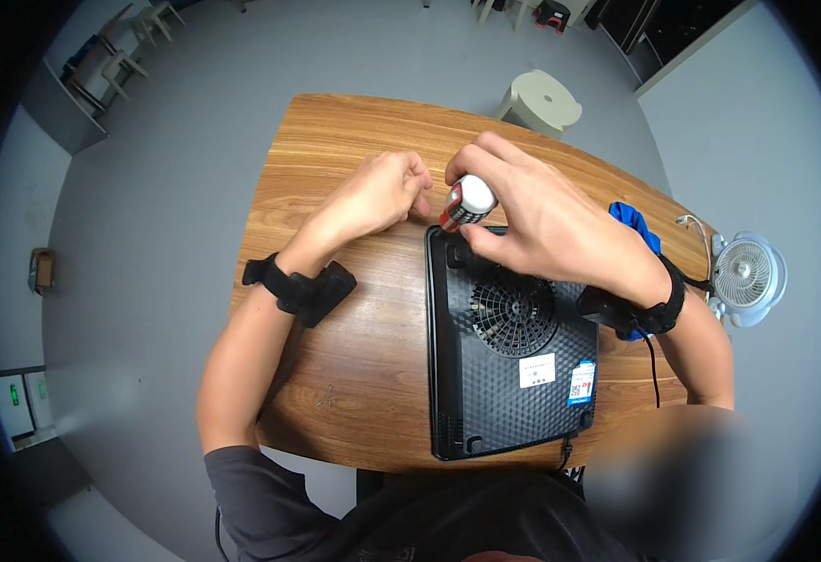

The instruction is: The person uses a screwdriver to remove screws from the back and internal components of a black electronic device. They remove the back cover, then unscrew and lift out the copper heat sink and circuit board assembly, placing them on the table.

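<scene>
A black laptop cooling pad (513, 407) lies underside up on the table, its round fan grille and rubber feet showing. Over its far left corner my right hand (546, 211) is closed around a short, thick cylinder (472, 197) with a white rounded end and a red and black body. The cylinder leans with its red end down toward the pad's corner; its tip is hard to see. My left hand (387, 192) is just left of that corner, fingers curled together. Whatever its fingertips may hold is hidden or too small to make out.
Small, thin metal pieces, probably screws (327, 396), lie on the wooden table (335, 347) at the near left. Blue fabric (635, 225) and a small white fan (746, 270) are on the right. A pale stool (543, 101) stands beyond the far edge.
</scene>
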Demonstrator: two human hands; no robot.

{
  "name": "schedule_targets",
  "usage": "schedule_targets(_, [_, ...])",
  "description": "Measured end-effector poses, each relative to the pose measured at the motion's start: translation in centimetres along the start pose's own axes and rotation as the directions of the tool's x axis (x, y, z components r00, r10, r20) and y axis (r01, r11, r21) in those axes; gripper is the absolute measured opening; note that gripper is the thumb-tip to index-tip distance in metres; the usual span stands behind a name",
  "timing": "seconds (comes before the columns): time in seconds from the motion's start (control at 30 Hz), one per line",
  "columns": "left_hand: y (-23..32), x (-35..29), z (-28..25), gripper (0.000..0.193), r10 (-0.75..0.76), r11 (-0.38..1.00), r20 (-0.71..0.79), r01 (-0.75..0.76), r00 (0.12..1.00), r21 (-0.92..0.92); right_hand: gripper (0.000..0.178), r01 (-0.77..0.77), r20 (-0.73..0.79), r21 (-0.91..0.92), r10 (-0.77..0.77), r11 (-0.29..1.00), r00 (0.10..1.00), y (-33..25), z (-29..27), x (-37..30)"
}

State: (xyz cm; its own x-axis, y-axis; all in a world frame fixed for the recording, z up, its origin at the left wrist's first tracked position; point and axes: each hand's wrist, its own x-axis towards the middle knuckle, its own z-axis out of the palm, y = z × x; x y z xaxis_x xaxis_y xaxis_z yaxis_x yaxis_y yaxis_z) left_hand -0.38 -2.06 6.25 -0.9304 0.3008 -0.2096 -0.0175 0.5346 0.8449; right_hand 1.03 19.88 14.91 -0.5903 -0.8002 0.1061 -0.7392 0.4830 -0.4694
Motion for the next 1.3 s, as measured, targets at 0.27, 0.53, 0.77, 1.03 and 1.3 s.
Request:
schedule_targets(0.27, [-0.9,0.8,2.1,0.019,-0.034,0.999,0.068,0.031,0.997,0.044,0.032,-0.092,-0.013,0.134,0.094,0.987,0.995,-0.2,0.8,0.7])
schedule_targets(0.53, [-0.7,1.0,2.3,0.023,-0.074,0.997,0.075,0.072,0.994,0.033,0.03,-0.177,0.039,0.218,0.172,0.96,0.984,-0.6,-0.2,1.0])
schedule_targets(0.77, [-1.7,2.1,2.8,0.023,-0.104,0.994,0.097,0.107,0.99,-0.026,0.031,-0.118,0.023,0.24,0.116,0.963,0.993,0.1,0.0,0.8])
schedule_targets(1.03, [-3.0,3.7,4.1,0.024,-0.153,0.98,0.104,0.165,0.983,-0.109,0.03,-0.082,0.001,0.252,0.085,0.964,0.996,0.5,0.3,0.7])
schedule_targets(1.3, [-3.6,3.9,4.5,0.025,-0.152,0.96,0.114,0.174,0.982,-0.217,0.031,-0.08,0.003,0.267,0.082,0.96,0.997,0.6,0.0,0.4])
